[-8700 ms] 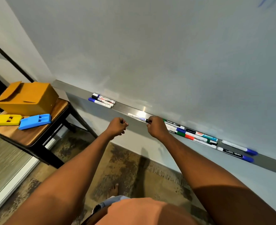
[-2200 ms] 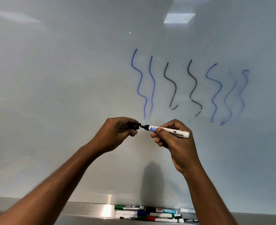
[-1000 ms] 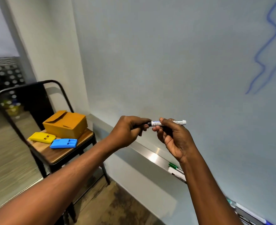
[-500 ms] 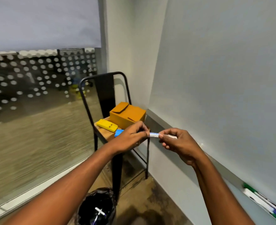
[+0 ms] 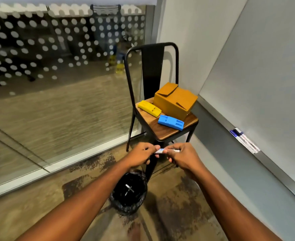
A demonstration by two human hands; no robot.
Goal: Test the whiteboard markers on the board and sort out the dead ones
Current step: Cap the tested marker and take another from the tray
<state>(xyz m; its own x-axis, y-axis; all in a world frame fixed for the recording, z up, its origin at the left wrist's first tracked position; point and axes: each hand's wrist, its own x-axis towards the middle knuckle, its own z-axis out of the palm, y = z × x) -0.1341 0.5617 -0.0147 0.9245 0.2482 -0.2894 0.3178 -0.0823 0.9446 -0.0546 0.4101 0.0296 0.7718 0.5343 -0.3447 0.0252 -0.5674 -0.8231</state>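
Head view: a white whiteboard marker with a blue label [image 5: 162,150] is held level, pinched at one end by the left hand [image 5: 141,154] and gripped at the other by the right hand [image 5: 184,156], over a black-lined round bin [image 5: 138,206] beside a black metal chair [image 5: 167,133].

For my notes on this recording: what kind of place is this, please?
Probably an office meeting room: a wall whiteboard with markers on its tray, a dot-frosted glass partition, and a bag-lined waste bin on the floor.
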